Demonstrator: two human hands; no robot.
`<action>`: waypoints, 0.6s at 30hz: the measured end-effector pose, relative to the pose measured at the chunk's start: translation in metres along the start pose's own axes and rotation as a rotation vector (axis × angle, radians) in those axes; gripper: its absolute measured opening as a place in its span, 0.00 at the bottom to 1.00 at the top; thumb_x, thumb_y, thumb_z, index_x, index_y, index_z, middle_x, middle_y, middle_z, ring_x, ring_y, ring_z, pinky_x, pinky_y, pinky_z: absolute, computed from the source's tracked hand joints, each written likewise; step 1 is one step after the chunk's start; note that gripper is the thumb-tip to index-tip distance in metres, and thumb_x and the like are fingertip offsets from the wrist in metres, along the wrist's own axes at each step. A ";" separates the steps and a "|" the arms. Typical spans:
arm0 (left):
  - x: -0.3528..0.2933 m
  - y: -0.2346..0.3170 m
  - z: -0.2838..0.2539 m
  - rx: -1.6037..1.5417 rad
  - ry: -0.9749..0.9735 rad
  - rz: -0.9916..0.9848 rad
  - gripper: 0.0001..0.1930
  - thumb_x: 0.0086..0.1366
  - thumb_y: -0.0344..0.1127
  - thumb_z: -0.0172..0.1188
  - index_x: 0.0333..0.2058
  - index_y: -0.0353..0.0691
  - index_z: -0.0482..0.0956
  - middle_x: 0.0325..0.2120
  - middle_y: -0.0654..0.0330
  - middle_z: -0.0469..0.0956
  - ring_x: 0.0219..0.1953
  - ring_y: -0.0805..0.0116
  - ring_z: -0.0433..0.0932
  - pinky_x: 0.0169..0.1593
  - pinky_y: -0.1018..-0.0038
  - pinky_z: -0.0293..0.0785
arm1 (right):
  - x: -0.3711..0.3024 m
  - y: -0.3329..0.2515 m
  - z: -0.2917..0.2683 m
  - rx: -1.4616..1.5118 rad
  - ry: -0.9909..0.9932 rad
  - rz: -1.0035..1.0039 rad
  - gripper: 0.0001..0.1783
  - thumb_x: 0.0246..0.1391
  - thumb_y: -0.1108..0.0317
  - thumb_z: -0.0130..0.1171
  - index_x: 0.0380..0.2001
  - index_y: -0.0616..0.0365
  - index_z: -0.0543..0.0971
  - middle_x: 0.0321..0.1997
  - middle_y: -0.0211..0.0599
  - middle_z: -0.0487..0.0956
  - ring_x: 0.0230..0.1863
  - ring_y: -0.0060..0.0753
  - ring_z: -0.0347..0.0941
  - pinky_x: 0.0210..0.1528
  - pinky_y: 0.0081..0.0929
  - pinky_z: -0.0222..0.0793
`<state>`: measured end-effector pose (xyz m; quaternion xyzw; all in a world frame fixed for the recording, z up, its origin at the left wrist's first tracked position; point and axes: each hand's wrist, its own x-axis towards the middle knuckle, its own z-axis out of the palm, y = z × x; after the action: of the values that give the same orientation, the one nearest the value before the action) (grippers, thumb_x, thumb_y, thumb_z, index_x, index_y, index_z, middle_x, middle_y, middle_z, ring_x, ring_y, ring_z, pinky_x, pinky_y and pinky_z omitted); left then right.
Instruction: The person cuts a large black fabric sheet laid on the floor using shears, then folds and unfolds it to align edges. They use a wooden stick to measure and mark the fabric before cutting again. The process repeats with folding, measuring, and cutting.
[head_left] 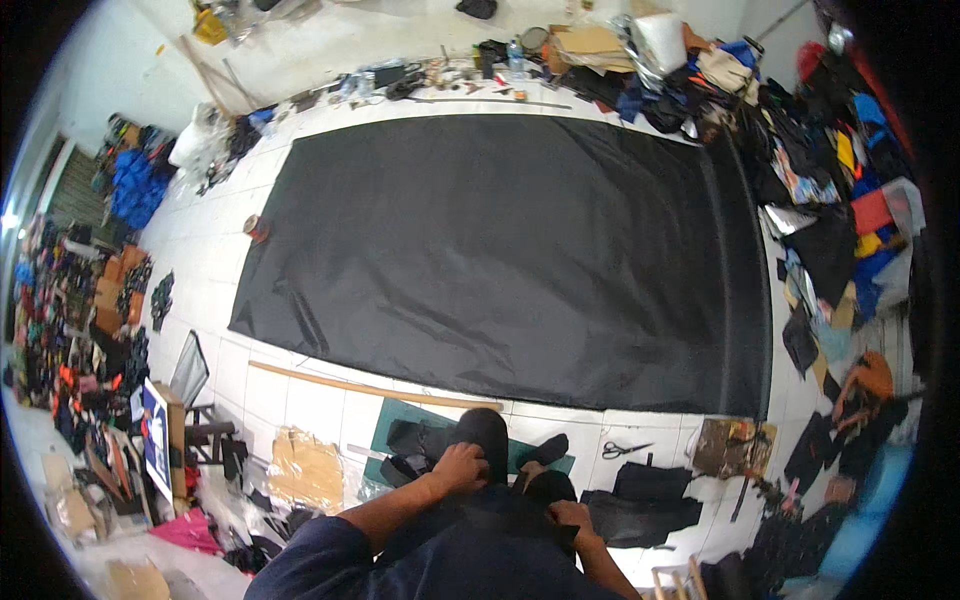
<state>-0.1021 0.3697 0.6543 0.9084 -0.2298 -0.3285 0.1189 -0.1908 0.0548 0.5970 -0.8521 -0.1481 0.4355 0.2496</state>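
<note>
My left hand (462, 467), fingers curled, lies against a rounded black shape, which looks like my raised knee in dark cloth. What it may hold is hidden. Lower and to the right, my right hand (573, 514) rests beside another dark rounded shape; its fingers are mostly hidden. Under and in front of my legs is a green cutting mat (392, 418) with black fabric pieces (412, 440) on it. A pair of scissors (626, 450) lies on the tiles to the right, above cut black fabric panels (645, 500).
A large black fabric sheet (500, 250) covers the floor ahead. Along its near edge lies a long wooden stick (370, 386). A tape roll (256, 229) sits at the sheet's left edge. Piles of cloth and bags (830, 220) line the right; cardboard (305, 470) lies nearer left.
</note>
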 end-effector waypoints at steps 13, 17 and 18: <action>0.002 0.065 0.157 -0.749 -0.429 -0.290 0.19 0.66 0.46 0.54 0.47 0.38 0.77 0.46 0.47 0.78 0.50 0.48 0.76 0.55 0.60 0.70 | -0.044 0.096 0.011 0.299 -0.862 -0.201 0.19 0.61 0.59 0.52 0.50 0.58 0.78 0.49 0.51 0.80 0.48 0.47 0.78 0.51 0.39 0.70; 0.086 0.065 0.173 -0.670 -0.377 -0.403 0.19 0.66 0.46 0.55 0.47 0.39 0.77 0.43 0.47 0.78 0.47 0.46 0.77 0.51 0.58 0.72 | 0.071 0.182 0.026 0.289 -0.806 -0.192 0.20 0.61 0.56 0.54 0.46 0.60 0.78 0.45 0.51 0.80 0.48 0.44 0.77 0.53 0.40 0.70; 0.108 0.061 0.177 -0.635 -0.345 -0.419 0.19 0.66 0.46 0.55 0.48 0.39 0.77 0.42 0.47 0.79 0.46 0.46 0.78 0.50 0.57 0.73 | 0.118 0.200 -0.013 0.227 -0.631 -0.079 0.17 0.60 0.59 0.54 0.45 0.60 0.78 0.42 0.48 0.79 0.47 0.43 0.77 0.52 0.38 0.70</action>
<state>-0.1652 0.2518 0.4847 0.7853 0.0559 -0.5475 0.2835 -0.1051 -0.0606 0.4140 -0.6355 -0.2017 0.6816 0.3015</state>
